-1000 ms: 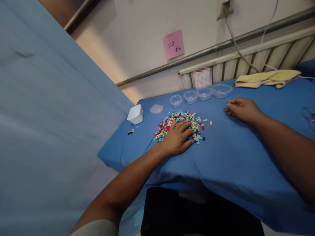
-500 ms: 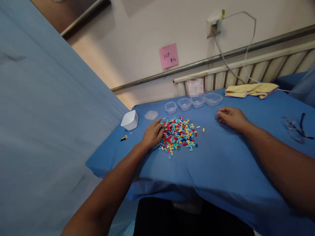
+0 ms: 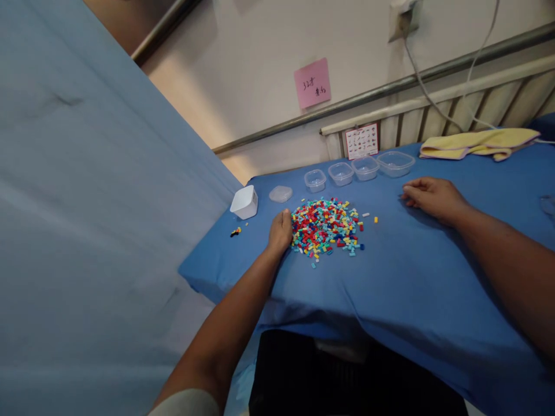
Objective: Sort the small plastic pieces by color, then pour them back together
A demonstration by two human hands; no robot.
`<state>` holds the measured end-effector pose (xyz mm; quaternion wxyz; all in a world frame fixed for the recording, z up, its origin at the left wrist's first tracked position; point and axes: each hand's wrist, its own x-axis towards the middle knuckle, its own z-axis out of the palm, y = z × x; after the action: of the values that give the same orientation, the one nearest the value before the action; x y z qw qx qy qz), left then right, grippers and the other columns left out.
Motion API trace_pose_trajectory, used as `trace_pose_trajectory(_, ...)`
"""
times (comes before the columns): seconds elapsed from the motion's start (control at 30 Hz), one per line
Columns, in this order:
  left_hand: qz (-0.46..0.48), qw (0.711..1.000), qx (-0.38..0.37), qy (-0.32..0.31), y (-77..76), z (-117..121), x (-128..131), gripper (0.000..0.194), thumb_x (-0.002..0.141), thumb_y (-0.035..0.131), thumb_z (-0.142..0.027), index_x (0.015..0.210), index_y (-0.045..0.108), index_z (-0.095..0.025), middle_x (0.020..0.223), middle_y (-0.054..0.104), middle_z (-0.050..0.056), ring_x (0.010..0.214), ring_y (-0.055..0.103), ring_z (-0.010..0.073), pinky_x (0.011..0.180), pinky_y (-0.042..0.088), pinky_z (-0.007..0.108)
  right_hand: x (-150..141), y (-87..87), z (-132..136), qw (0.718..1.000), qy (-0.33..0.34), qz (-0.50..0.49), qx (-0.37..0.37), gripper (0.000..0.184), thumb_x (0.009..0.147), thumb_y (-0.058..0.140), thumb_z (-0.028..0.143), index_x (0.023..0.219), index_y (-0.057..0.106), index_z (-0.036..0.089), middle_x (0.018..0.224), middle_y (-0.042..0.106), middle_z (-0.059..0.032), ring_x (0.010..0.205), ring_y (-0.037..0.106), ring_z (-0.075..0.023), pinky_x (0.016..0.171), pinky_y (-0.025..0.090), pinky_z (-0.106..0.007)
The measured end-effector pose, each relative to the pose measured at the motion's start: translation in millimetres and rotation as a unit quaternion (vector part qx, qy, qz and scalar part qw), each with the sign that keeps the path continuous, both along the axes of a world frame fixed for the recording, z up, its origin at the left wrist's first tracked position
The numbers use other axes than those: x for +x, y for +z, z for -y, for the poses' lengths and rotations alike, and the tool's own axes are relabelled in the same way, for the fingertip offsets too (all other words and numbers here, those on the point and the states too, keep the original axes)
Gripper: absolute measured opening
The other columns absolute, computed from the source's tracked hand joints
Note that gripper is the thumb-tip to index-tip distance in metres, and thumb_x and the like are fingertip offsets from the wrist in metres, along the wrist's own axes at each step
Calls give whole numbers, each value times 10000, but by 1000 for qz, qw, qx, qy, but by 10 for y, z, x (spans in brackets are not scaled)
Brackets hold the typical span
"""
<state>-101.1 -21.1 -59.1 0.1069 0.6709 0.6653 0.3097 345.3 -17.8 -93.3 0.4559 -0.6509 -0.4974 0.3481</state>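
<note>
A spread pile of small colourful plastic bricks (image 3: 323, 225) lies on the blue-covered table. Against its left side my left hand (image 3: 281, 230) stands on edge, thumb uppermost, the other fingers mostly hidden behind it; it looks open and holds nothing visible. To the right of the pile, my right hand (image 3: 433, 197) rests over the cloth with its fingers curled together. Whatever is at those fingertips is too small to make out. A few loose bricks, such as a yellow brick (image 3: 376, 219), lie between the pile and the right hand.
Behind the pile stand several clear plastic tubs (image 3: 340, 174), with a translucent lid (image 3: 281, 193) to their left. A white container (image 3: 244, 202) is near the left edge, a few dark and yellow pieces (image 3: 235, 231) before it. A yellow cloth (image 3: 477, 144) lies back right; blue curtain (image 3: 108, 231) hangs left.
My left hand has turned from fingers spread on the pile to standing on edge at its left side. My right hand keeps its curled pose. The view has shifted slightly.
</note>
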Motion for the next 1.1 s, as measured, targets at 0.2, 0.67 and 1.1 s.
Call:
trace_pose_trajectory(0.2, 122, 991, 29, 42, 56, -215, 477, 671, 1194, 239, -605, 1016, 721, -174, 1162, 786, 149, 1169, 716, 309, 1115, 548, 451, -18, 56, 19, 1000, 1, -2, -6, 89, 1077, 705, 231, 1116, 748, 164, 1012, 836, -98, 758, 709, -146, 722, 553, -247)
trace_pose_trajectory(0.67, -218, 968, -10, -125, 239, -84, 1306, 589, 1173, 438, -614, 1284, 820, -180, 1491, 702, 199, 1466, 602, 412, 1249, 438, 606, -23, 58, 32, 1000, -8, -12, -5, 74, 1061, 713, 225, 1091, 746, 165, 997, 833, -97, 747, 694, -142, 708, 549, -241)
trace_pose_trajectory(1.1, -328, 918, -74, -210, 190, 249, 1091, 721, 1180, 321, -621, 1743, 469, -196, 1862, 342, 147, 1742, 290, 394, 1413, 219, 669, -41, 53, 89, 1000, -9, -16, 16, 98, 960, 728, 310, 1006, 749, 226, 958, 841, -105, 788, 752, -231, 735, 618, -335)
